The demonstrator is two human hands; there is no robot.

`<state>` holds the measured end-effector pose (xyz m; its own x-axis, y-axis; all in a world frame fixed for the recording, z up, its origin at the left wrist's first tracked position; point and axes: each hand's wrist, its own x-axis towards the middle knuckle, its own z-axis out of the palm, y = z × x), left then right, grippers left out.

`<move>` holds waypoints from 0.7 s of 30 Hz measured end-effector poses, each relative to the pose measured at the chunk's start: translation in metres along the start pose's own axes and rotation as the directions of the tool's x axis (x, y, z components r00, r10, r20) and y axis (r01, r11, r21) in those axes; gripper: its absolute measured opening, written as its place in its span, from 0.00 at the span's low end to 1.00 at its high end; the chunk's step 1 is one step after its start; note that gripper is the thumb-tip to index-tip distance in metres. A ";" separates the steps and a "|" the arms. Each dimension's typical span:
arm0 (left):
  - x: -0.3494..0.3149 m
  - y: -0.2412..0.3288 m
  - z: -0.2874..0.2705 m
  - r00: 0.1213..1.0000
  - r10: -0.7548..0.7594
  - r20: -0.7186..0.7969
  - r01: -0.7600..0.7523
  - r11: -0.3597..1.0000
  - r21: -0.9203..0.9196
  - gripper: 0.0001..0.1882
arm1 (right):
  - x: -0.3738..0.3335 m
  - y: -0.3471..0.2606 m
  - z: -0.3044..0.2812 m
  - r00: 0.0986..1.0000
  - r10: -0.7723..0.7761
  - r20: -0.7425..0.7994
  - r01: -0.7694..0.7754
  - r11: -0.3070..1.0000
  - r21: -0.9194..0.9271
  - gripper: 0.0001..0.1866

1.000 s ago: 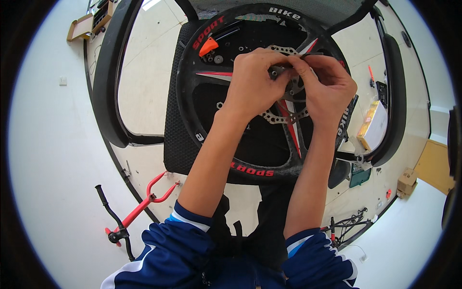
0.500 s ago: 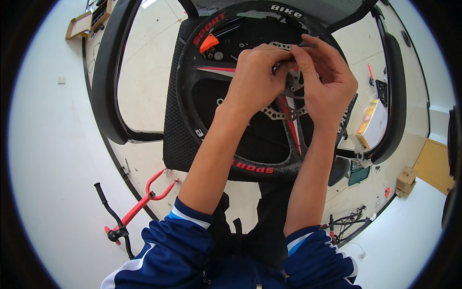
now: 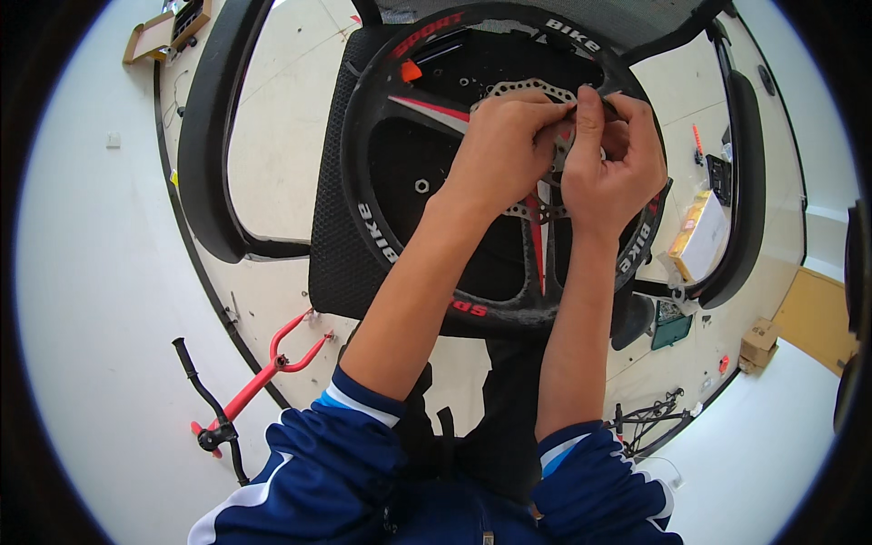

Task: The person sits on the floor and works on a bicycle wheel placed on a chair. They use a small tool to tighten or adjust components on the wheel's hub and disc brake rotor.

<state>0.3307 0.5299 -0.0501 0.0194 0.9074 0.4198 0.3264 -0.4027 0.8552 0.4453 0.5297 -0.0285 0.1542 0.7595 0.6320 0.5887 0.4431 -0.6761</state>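
A black mag bicycle wheel (image 3: 357, 154) with red and white spoke accents lies flat on a black chair seat (image 3: 331, 263). Its perforated disc brake rotor (image 3: 522, 88) surrounds the hub, partly covered by my hands. My left hand (image 3: 509, 141) is closed over the hub, fingertips pinched together. Against it, my right hand (image 3: 613, 159) pinches thumb to fingers just above the hub. Whatever small part sits between the fingertips is hidden. Through a wheel gap I see a hex nut (image 3: 421, 186) on the seat, and an orange piece (image 3: 411, 71) near the upper rim.
Chair armrests (image 3: 213, 136) flank the wheel on both sides. On the floor lie a red fork with handlebar (image 3: 250, 392) at left and a black metal frame (image 3: 649, 422) at lower right. A white-and-yellow box (image 3: 699, 236), green case (image 3: 672, 327) and cardboard box (image 3: 758, 345) stand right.
The wheel has turned a little clockwise, its lower spoke shifting left. My fingers remain together over the hub, and the right hand's fingers have curled in more.
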 end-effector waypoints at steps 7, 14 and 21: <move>-0.002 0.002 -0.011 0.999 0.053 0.005 -0.053 0.996 0.078 0.10 | -0.001 0.005 0.005 0.999 0.041 0.006 -0.041 0.970 0.240 0.08; -0.031 0.036 -0.103 0.859 -0.395 0.325 0.271 0.890 0.366 0.08 | 0.003 0.006 0.002 0.990 0.121 0.072 -0.138 0.931 0.338 0.08; -0.105 0.019 -0.055 0.919 -0.358 0.166 0.296 0.904 0.310 0.10 | 0.001 0.016 0.001 0.982 0.152 0.110 -0.182 0.916 0.357 0.08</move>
<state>0.2829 0.4204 -0.0610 0.0584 0.9979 0.0293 0.5934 -0.0583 0.8028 0.4538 0.5382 -0.0393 0.1533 0.8657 0.4766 0.2279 0.4383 -0.8695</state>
